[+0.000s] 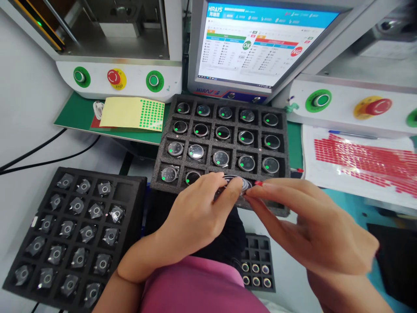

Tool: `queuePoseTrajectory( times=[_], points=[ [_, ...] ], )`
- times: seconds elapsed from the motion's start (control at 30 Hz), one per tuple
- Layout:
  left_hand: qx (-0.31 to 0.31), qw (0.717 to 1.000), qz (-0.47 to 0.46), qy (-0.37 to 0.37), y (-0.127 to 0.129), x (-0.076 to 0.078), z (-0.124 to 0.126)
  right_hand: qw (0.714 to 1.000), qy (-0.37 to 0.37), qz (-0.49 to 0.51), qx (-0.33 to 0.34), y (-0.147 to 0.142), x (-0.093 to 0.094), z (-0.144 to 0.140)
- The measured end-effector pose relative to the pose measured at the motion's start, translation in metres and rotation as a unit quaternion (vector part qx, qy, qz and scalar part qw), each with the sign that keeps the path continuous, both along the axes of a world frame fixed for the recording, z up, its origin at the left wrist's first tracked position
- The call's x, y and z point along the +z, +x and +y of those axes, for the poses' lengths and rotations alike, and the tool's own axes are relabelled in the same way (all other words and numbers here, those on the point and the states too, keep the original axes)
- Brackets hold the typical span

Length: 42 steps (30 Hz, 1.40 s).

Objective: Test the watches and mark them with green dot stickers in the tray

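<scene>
My left hand (198,213) is closed on a round watch body (239,182), with finger and thumb on its face and edge. My right hand (299,221) meets it from the other side, thumb and forefinger pinched at the watch's right edge. A small red piece (259,183) shows at the right fingertips; its kind is unclear. The watch is held over the near row of a dark foam tray (286,165), whose compartments hold several round watch bodies (246,163) with green dot stickers. My hands hide part of that near row.
A second foam tray (130,180) with wrapped watch bodies lies at left, a smaller tray (270,250) below. Green dot stickers (151,115) and red sticker sheets (352,161) flank the work. Behind are a monitor (260,52) and machine panels with buttons (114,77).
</scene>
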<state>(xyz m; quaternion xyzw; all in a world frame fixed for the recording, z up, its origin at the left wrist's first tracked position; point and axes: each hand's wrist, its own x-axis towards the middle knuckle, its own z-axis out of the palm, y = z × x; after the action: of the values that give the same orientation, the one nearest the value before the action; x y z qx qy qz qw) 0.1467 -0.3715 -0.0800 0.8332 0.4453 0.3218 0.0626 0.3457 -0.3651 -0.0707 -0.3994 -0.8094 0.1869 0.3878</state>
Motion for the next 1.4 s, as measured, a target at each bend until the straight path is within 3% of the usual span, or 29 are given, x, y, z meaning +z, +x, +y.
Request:
queuePoseTrajectory(
  times=[0.1,0.27,0.5,0.7,1.13,1.4],
  points=[
    [0.004,1.000,-0.016,-0.010,0.001,0.001,-0.002,0.997,0.029,-0.043,0.054,-0.001,0.003,0.005],
    [-0.017,1.000,-0.009,-0.015,0.000,0.002,-0.003,0.995,0.042,-0.019,0.085,-0.001,0.005,0.011],
    [-0.011,1.000,-0.026,0.000,-0.002,-0.004,-0.001,0.993,0.106,0.024,0.038,-0.006,0.000,0.013],
    [-0.005,0.999,-0.041,-0.008,-0.003,-0.007,-0.001,0.991,0.130,-0.012,0.019,0.002,-0.008,0.005],
    [-0.018,0.997,-0.065,-0.044,0.001,-0.003,-0.005,0.990,0.133,-0.037,0.043,0.000,0.006,0.003],
    [0.046,0.982,-0.160,-0.089,0.013,-0.005,-0.004,0.978,0.202,-0.045,-0.016,-0.016,-0.010,0.004]
  ],
)
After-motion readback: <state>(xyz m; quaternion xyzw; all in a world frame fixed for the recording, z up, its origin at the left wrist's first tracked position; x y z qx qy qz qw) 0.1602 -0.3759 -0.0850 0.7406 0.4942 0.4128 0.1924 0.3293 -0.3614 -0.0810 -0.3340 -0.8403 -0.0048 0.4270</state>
